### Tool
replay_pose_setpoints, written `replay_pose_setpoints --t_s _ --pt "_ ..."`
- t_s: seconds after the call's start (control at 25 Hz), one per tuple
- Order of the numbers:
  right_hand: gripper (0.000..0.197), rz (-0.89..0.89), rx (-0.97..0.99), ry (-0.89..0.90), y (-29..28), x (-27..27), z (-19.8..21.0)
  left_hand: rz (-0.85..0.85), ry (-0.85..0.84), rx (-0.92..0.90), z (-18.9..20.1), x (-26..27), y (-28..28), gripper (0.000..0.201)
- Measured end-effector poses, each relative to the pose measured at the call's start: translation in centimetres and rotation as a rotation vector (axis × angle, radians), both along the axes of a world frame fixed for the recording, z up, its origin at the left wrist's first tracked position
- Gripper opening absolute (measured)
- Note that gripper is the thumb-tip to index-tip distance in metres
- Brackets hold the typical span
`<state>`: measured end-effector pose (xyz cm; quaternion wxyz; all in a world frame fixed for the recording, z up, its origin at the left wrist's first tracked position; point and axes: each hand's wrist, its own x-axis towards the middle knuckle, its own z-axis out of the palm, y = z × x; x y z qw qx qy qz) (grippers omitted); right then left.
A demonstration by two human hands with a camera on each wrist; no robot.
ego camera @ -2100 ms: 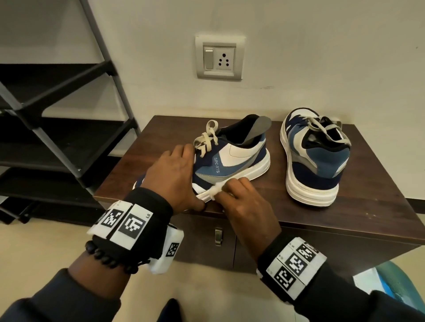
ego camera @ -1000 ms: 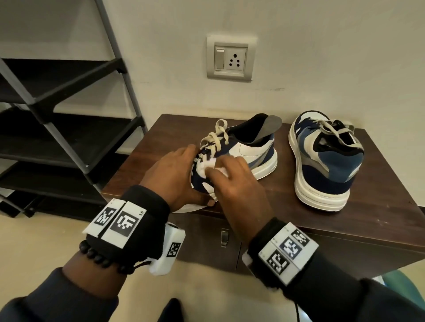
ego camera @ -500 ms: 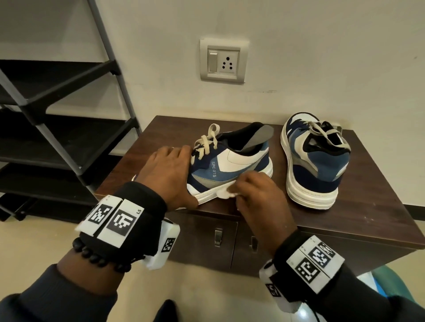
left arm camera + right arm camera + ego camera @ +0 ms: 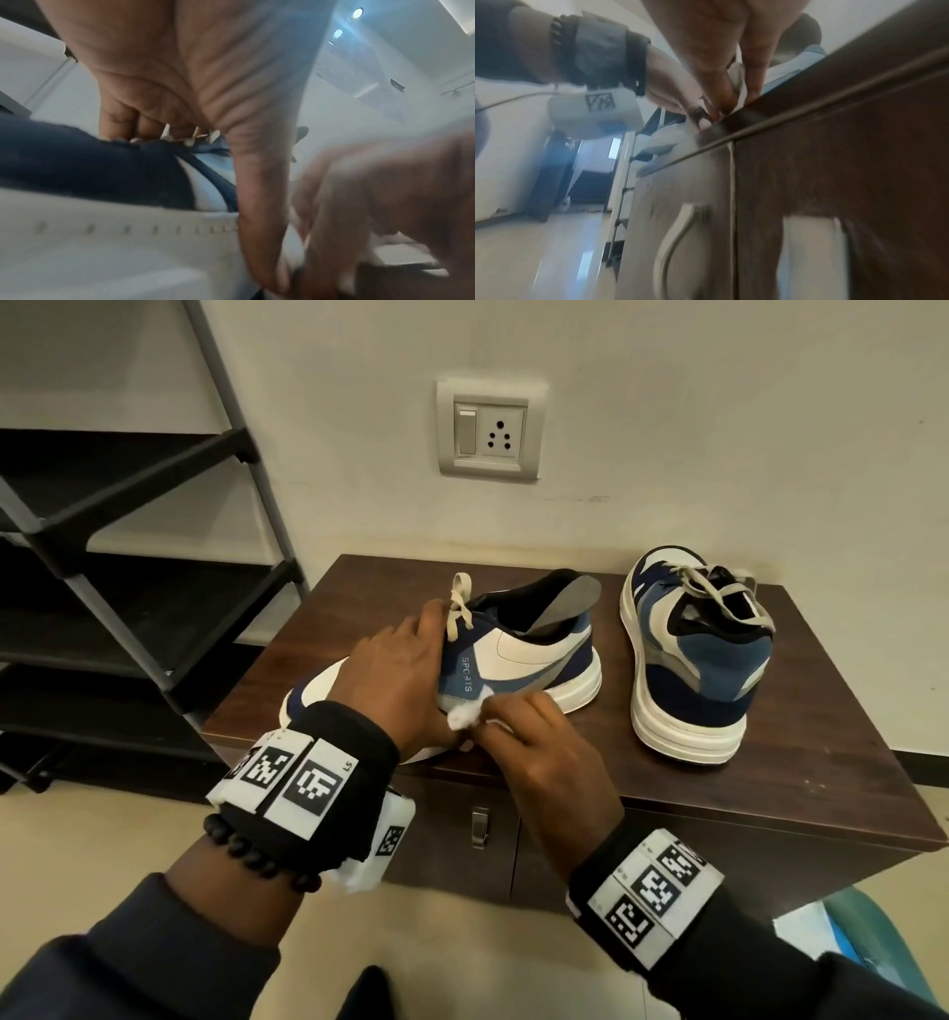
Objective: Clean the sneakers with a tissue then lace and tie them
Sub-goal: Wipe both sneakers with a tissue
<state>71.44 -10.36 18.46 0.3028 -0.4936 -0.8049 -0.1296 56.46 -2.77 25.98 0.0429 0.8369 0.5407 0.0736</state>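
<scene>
The right hand (image 4: 534,752) is pinching the tissue (image 4: 462,715) against the near sneaker (image 4: 518,660), left hand (image 4: 395,680) gripping it; cleaning is underway, lacing pending.

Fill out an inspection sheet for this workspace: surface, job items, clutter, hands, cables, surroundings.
Surface: dark wood cabinet top, both sneakers on it.
Job's things: near sneaker at the front edge, lace loose; far sneaker apart on the right, heel toward the camera; tissue against the near sneaker's sole.
Clutter: nothing seen.
Hands: left hand holds the near sneaker's front; right hand pinches the tissue.
Cables: thin wire by the left wrist camera in the right wrist view.
Surroundings: wall socket, black shelf rack, tiled floor.
</scene>
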Motion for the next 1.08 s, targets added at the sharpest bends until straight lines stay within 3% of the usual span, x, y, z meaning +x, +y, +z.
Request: replay_pose_setpoints --t_s 0.12,0.28,0.36,0.48,0.64,0.84,1.0,1.08 --pt "0.024 0.016 -0.045 0.047 -0.5 0.4 0.1 -0.010 0.053 -0.013 0.3 -0.3 -0.5 0.115" --pt "0.024 -0.036 0.203 0.243 1.2 0.2 5.1 -0.018 0.075 -0.021 0.4 -0.6 -0.3 0.115" --pt "0.022 -0.079 0.216 0.210 2.4 -0.4 6.3 -0.017 0.066 -0.013 0.2 -0.4 -0.3 0.110" --pt "0.020 -0.065 0.155 0.030 1.9 -1.2 3.3 -0.021 0.023 -0.001 0.0 -0.6 -0.2 0.105" --pt "0.027 0.017 -0.009 0.024 0.3 0.1 -0.5 -0.012 0.040 -0.024 0.2 -0.4 -0.1 0.105" --pt "0.027 0.040 -0.031 0.104 0.2 0.3 0.2 -0.014 0.034 -0.050 0.7 -0.8 0.4 0.107" --pt "0.029 0.053 -0.065 -0.011 -0.3 0.2 -0.2 0.001 0.016 -0.113 1.5 -1.0 1.0 0.103" --pt "0.026 0.046 -0.019 0.039 -0.5 0.4 0.2 0.000 0.011 -0.127 1.6 -1.1 1.1 0.102"
